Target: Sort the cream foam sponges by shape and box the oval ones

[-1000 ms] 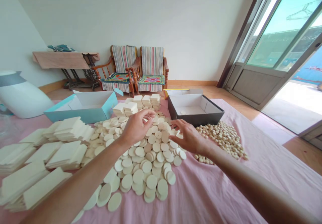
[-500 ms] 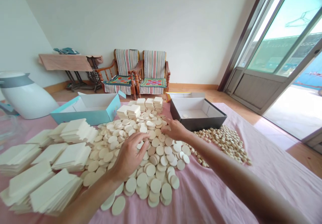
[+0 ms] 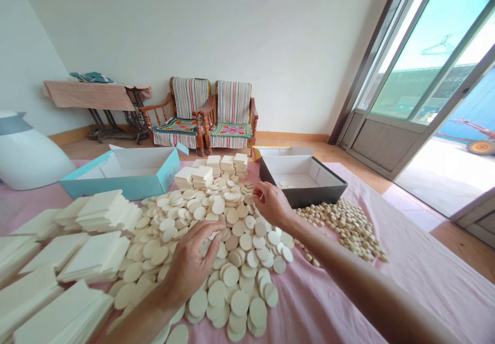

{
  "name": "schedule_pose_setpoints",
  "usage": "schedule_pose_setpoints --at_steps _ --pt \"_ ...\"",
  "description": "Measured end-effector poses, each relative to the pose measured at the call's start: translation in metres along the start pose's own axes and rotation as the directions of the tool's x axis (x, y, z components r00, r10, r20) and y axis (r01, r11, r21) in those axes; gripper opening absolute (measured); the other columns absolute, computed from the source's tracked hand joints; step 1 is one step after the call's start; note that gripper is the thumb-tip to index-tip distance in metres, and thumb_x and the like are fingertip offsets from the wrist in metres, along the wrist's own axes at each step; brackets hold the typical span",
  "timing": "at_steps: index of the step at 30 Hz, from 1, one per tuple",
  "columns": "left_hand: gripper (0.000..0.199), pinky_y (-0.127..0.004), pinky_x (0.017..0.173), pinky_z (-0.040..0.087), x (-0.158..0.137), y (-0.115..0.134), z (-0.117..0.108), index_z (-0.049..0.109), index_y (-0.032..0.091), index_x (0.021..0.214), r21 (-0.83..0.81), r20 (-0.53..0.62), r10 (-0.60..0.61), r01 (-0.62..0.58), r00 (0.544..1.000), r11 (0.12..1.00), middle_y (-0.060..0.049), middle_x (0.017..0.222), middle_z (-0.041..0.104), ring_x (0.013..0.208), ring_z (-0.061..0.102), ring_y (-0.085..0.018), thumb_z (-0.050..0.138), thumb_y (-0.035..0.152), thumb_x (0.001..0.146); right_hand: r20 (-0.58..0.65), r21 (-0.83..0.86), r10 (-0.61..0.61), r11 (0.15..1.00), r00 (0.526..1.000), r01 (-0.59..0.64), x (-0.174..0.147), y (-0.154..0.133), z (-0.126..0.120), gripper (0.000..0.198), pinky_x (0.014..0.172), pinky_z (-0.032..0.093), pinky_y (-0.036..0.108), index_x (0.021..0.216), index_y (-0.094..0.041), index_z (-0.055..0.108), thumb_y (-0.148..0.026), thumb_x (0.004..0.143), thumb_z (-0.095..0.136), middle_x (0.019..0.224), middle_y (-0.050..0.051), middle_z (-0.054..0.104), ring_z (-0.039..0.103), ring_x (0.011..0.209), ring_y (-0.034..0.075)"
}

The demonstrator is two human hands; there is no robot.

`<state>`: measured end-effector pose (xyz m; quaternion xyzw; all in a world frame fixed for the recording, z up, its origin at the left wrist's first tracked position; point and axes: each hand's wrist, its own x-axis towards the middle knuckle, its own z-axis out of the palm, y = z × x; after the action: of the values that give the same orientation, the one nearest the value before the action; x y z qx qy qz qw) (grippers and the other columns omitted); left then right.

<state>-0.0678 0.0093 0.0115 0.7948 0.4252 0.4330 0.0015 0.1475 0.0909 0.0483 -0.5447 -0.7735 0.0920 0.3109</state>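
Observation:
A broad heap of pale round wooden discs point(image 3: 231, 276) covers the middle of the pink cloth. Over the heap's left part rests my left hand point(image 3: 193, 256), its fingers bent and its thumb held apart, with discs showing in the gap. My right hand point(image 3: 273, 203) is at the heap's far right side, near the black box point(image 3: 317, 195). Its fingers are pinched on a pale wooden disc point(image 3: 252, 198), partly hidden by the fingertips. A few pale discs point(image 3: 285, 184) lie inside that box, which has a white interior.
Stacks of square wooden pieces point(image 3: 91, 259) stand at left, with smaller stacks point(image 3: 203, 176) behind the heap. A light-blue box point(image 3: 116, 186) and a white jug point(image 3: 31, 153) are at back left. Small rounded wooden pieces point(image 3: 348, 225) lie at right on the pink cloth point(image 3: 425, 277).
My right hand's fingers have drawn together and now hold a disc. My left hand has shifted slightly left and down in view, and the whole view has also shifted a little.

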Motion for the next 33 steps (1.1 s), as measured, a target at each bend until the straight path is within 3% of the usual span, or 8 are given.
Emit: schedule_pose_setpoints --at_steps 5,12,14,17,19,22,28,33 --pt "0.017 -0.026 0.080 0.051 -0.002 -0.002 0.001 0.061 0.018 0.099 0.002 0.016 0.014 -0.014 1.000 1.000 -0.005 0.094 0.067 0.090 0.063 -0.016 0.049 0.015 0.089 -0.232 0.023 0.134 0.991 0.964 -0.132 0.030 0.038 -0.045 0.009 0.063 0.039 0.023 0.076 -0.019 0.063 -0.023 0.075 0.054 0.073 0.000 0.065 0.054 0.062 0.011" --pt "0.018 -0.025 0.081 0.051 -0.007 -0.001 0.005 0.061 0.019 0.100 -0.026 0.051 0.015 -0.014 0.999 1.000 -0.004 0.095 0.066 0.091 0.063 -0.014 0.049 0.013 0.088 -0.158 -0.244 0.333 0.899 0.930 -0.364 0.053 0.123 -0.058 0.016 0.065 0.041 0.025 0.081 -0.019 0.070 -0.023 0.072 0.058 0.078 0.005 0.069 0.061 0.074 0.017" --pt "0.018 -0.025 0.081 0.051 -0.006 0.000 0.005 0.062 0.019 0.099 -0.033 0.058 0.006 -0.004 0.998 0.999 -0.004 0.094 0.066 0.091 0.063 -0.014 0.049 0.013 0.088 -0.240 -0.235 0.305 0.903 0.922 -0.360 0.050 0.119 -0.054 0.023 0.069 0.043 0.026 0.092 -0.018 0.070 -0.022 0.076 0.055 0.088 0.007 0.070 0.061 0.077 0.017" --pt "0.018 -0.025 0.079 0.052 -0.006 0.001 0.004 0.063 0.019 0.097 -0.037 0.055 -0.006 0.008 0.998 0.999 -0.004 0.093 0.067 0.089 0.063 -0.015 0.048 0.014 0.088 -0.247 -0.172 0.129 0.970 0.961 -0.174 0.040 0.085 -0.047 0.024 0.073 0.044 0.025 0.095 -0.017 0.069 -0.020 0.081 0.050 0.088 0.006 0.069 0.061 0.074 0.015" --pt "0.018 -0.026 0.079 0.052 -0.006 0.002 0.003 0.063 0.019 0.097 -0.041 0.062 -0.013 0.015 0.998 0.999 -0.005 0.093 0.067 0.089 0.063 -0.015 0.048 0.014 0.088 -0.088 -0.119 -0.036 0.993 0.996 0.025 0.032 0.057 -0.039 0.025 0.073 0.044 0.024 0.094 -0.017 0.070 -0.017 0.082 0.047 0.085 0.005 0.069 0.061 0.073 0.014" --pt "0.019 -0.027 0.081 0.052 -0.008 0.002 0.002 0.063 0.019 0.099 -0.049 0.076 -0.020 0.023 0.997 0.999 -0.006 0.095 0.067 0.091 0.063 -0.016 0.048 0.014 0.089 0.211 -0.064 -0.214 0.971 0.954 0.232 0.024 0.027 -0.022 0.032 0.080 0.044 0.027 0.105 -0.017 0.068 -0.011 0.081 0.047 0.096 0.008 0.069 0.062 0.085 0.017" --pt "0.019 -0.026 0.081 0.052 -0.008 0.002 0.001 0.062 0.019 0.099 -0.052 0.079 -0.021 0.025 0.997 0.998 -0.005 0.095 0.066 0.091 0.063 -0.015 0.048 0.013 0.088 0.463 -0.029 -0.231 0.961 0.856 0.275 0.025 0.017 -0.002 0.053 0.102 0.035 0.036 0.129 -0.016 0.055 -0.008 0.077 0.054 0.129 0.014 0.058 0.051 0.121 0.023" --pt "0.018 -0.026 0.081 0.051 -0.006 0.002 0.001 0.062 0.019 0.098 -0.048 0.084 -0.019 0.023 0.996 0.999 -0.004 0.094 0.067 0.090 0.062 -0.015 0.049 0.013 0.088 0.368 -0.065 -0.196 0.970 0.909 0.235 0.024 0.014 -0.002 0.039 0.091 0.040 0.032 0.110 -0.014 0.066 -0.008 0.072 0.059 0.106 0.011 0.067 0.058 0.104 0.023"
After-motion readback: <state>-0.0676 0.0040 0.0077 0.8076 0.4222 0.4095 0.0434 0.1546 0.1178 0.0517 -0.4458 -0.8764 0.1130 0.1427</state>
